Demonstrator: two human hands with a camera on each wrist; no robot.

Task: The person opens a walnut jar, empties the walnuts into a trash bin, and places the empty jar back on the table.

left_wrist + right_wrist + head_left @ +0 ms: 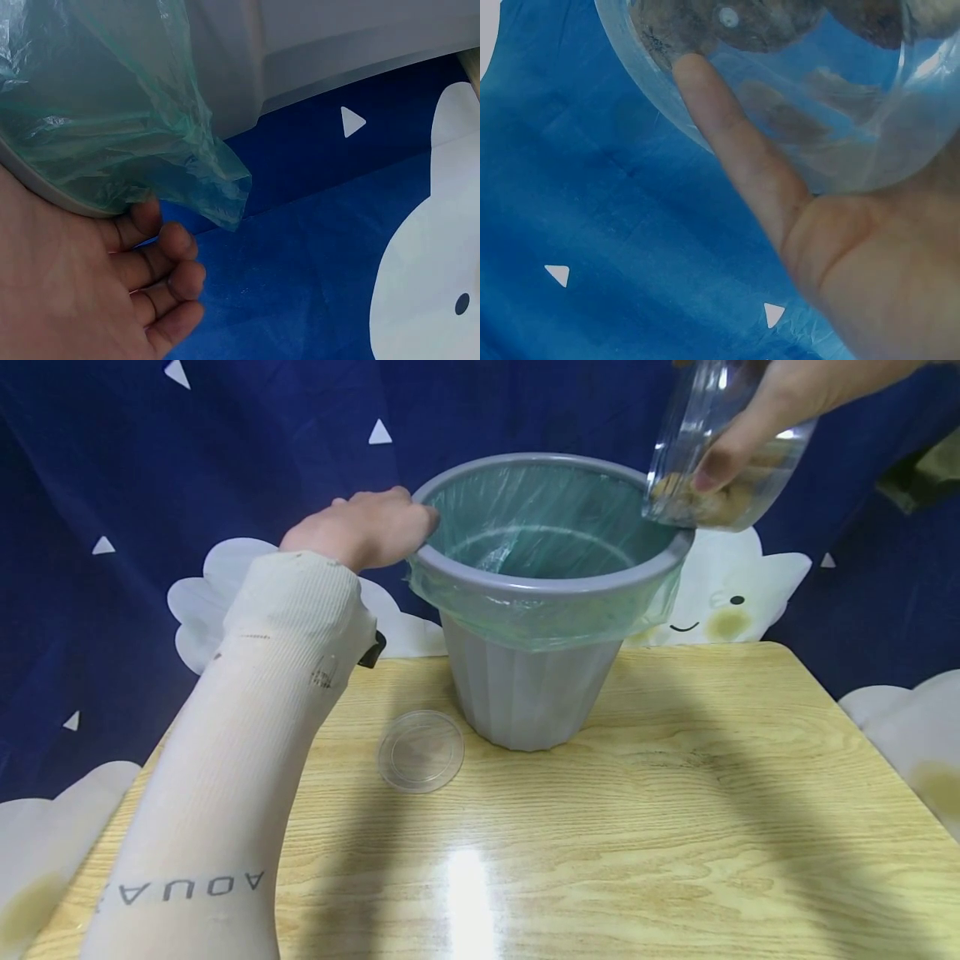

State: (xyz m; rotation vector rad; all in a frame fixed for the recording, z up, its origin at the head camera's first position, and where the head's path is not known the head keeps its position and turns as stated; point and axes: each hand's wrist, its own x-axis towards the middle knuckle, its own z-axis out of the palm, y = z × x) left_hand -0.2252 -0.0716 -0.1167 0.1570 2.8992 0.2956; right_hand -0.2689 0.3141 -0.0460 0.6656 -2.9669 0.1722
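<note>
A grey trash can (525, 693) lined with a thin green plastic bag (555, 618) stands on the table, the bag folded over its rim. At the can's left rim is my left hand (367, 527), holding it, and the left wrist view shows its fingers (180, 244) curled by the rim and bag. My right hand (772, 422) grips a clear plastic container (780, 468) tilted at the can's right rim. Brown, rounded lumps (769, 22) lie inside the container; their kind is unclear. The right thumb (735, 142) presses along the container's wall.
A clear round plastic lid (422, 752) lies flat on the wooden table (637, 827), left of the can's base. Behind the table hangs a dark blue cloth (300, 443) with white triangles and cloud shapes.
</note>
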